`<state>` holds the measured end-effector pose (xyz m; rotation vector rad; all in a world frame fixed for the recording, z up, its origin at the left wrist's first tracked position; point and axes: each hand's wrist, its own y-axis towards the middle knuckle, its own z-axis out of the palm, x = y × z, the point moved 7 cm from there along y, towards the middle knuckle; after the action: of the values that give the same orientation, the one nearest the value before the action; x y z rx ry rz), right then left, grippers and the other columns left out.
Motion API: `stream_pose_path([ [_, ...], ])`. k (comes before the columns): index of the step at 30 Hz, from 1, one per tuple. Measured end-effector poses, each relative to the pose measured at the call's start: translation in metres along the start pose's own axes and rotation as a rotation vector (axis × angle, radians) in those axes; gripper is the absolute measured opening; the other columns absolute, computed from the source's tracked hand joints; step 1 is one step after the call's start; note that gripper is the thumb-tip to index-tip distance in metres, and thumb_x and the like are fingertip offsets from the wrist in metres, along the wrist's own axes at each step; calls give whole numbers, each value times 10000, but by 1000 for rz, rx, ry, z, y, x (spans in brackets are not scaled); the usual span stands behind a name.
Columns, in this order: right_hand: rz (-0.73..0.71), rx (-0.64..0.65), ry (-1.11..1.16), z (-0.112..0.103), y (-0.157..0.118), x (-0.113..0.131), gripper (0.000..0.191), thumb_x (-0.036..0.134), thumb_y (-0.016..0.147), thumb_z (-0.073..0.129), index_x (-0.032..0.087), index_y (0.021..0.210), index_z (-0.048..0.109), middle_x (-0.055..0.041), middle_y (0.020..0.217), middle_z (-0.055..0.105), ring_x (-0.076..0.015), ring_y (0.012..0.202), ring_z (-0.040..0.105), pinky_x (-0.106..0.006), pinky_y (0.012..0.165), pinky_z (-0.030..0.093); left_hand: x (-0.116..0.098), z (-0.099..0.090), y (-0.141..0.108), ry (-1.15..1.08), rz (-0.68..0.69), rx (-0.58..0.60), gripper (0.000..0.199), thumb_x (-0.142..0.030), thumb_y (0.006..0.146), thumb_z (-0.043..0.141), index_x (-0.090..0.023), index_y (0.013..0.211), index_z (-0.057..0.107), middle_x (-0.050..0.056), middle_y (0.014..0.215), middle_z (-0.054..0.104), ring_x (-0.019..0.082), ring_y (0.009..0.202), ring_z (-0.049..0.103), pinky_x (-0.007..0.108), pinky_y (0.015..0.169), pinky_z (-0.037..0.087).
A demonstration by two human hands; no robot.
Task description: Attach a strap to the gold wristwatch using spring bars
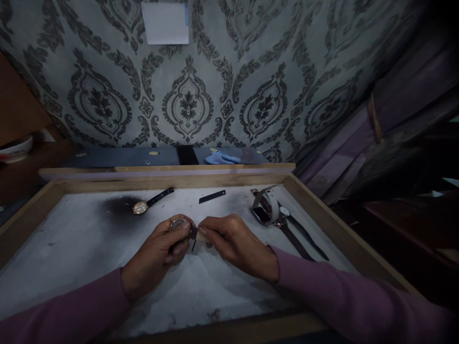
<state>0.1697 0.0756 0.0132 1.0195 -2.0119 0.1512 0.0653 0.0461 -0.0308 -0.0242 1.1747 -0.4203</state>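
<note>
Low over the drawer's middle, my left hand (161, 248) is closed round a wristwatch (178, 223), whose round case shows under the thumb. A short dark strip (194, 232), perhaps part of its strap, juts out between the hands. My right hand (234, 243) pinches a small flat beige piece (203, 235) right beside that strip. Whether the piece touches it I cannot tell. Beyond my hands lies a dark flat blade-like strip (212, 196) with a hole at one end.
A gold-cased watch (139, 207) with a dark strap lies left in the wooden-edged drawer (251, 179). Several watches lie right, among them a square-faced one (261, 214) and a brown-strapped one (294, 241). A blue cloth (222, 158) rests behind the back edge.
</note>
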Motion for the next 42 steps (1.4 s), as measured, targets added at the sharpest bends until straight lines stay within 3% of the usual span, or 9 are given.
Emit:
stream_pose_path([
  [11, 33, 12, -48, 1, -1, 1, 258, 157, 908, 432, 139, 685, 562, -3, 588, 569, -79, 511, 507, -194, 517, 342, 0, 0, 1, 8, -13, 24, 220, -344, 895, 538, -175, 763, 489, -93, 516, 280, 55, 434, 124, 203, 401, 95],
  [19, 10, -8, -49, -1, -3, 3, 272, 167, 917, 429, 127, 706, 595, -5, 569, 579, -76, 486, 497, -200, 504, 345, -3, 1, 1, 36, -8, 57, 197, -317, 822, 620, -175, 783, 490, -105, 504, 269, 52, 437, 144, 212, 415, 102],
  [30, 4, -33, -83, 0, -4, 3, 228, 152, 902, 446, 126, 765, 626, -9, 588, 600, -79, 500, 515, -199, 510, 364, 0, -1, 2, 18, -40, 9, 239, -315, 778, 649, -192, 724, 451, -110, 489, 260, 51, 428, 136, 220, 410, 94],
  [42, -94, -16, -326, 6, -8, 8, 234, 182, 952, 375, 139, 817, 562, -42, 643, 602, -122, 555, 554, -216, 532, 364, 1, -3, 2, 15, -43, -22, 228, -312, 774, 648, -188, 728, 463, -119, 464, 253, 44, 411, 139, 218, 403, 94],
])
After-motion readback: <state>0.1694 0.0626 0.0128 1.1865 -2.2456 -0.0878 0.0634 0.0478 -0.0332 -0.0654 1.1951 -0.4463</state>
